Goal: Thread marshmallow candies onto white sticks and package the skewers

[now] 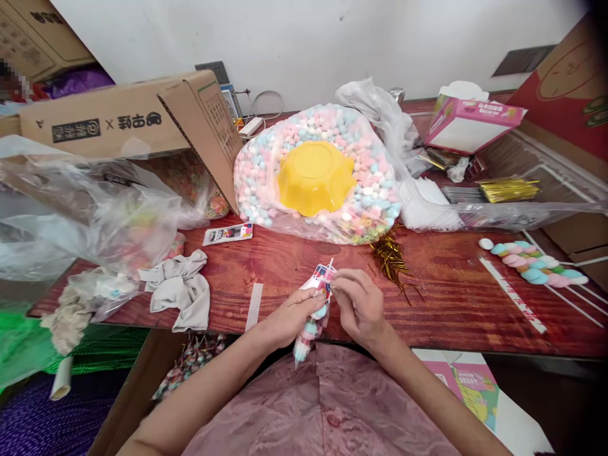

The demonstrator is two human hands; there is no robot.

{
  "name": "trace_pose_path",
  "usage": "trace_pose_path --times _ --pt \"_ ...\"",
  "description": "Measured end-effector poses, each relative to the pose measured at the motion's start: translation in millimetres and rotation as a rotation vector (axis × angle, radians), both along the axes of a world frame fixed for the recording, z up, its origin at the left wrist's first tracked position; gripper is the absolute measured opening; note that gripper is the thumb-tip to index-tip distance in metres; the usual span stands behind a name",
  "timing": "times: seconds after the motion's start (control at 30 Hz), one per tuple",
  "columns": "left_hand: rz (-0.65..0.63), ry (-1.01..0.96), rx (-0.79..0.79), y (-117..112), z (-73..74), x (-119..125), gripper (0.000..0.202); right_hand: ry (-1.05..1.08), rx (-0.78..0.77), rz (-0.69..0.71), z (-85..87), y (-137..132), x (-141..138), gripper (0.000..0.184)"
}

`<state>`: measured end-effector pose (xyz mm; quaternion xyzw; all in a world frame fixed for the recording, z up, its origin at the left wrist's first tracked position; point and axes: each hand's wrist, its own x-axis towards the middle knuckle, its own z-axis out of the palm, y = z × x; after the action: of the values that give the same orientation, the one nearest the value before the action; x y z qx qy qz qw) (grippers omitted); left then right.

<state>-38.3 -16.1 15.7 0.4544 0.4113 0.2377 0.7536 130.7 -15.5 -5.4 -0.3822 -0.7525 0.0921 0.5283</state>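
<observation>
My left hand [295,315] is closed around a marshmallow skewer [308,334] in a clear wrapper. The skewer tilts, its pink, white and blue marshmallows pointing down toward my body and its white stick [330,265] poking out at the top. A printed part of the wrapper [316,277] shows above my left fingers. At the stick end, my right hand [360,305] is bent into a pinch; what lies between its fingertips is too small to make out. Beyond my right hand lies a bundle of gold twist ties [390,256].
A large bag of marshmallows [256,161] with an upturned yellow bowl [316,177] stands at the back. Several unwrapped skewers [536,263] lie right. A cardboard box [123,123], plastic bags [90,202] and grey cloth [183,288] occupy the left. A clear tray [536,215] holds gold ties.
</observation>
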Motion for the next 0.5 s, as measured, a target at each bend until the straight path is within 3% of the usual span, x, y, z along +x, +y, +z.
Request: trace_pose_path --times 0.1,0.27,0.3,0.37,0.47,0.5 --pt "-0.195 -0.044 -0.141 3 -3.0 -5 0.046 -0.363 0.213 0.108 6.0 -5 23 0.033" --pt "-0.561 -0.037 -0.180 6 -1.1 -3 0.049 -0.544 0.154 0.193 10.4 -25 40 0.024" --pt "-0.617 0.015 -0.125 6 1.1 -1 0.048 -0.548 0.103 0.170 8.8 -28 41 0.024" --pt "-0.670 0.200 0.140 4 6.1 5 0.042 -0.526 -0.038 0.113 3.4 -32 43 0.027" --pt "-0.594 0.538 0.693 -1 9.5 14 0.026 -0.436 -0.395 0.106 -4.6 -31 47 0.031" --pt "-0.561 0.603 0.807 -2 8.8 16 0.023 -0.401 -0.501 0.121 -5.3 -30 49 0.033"
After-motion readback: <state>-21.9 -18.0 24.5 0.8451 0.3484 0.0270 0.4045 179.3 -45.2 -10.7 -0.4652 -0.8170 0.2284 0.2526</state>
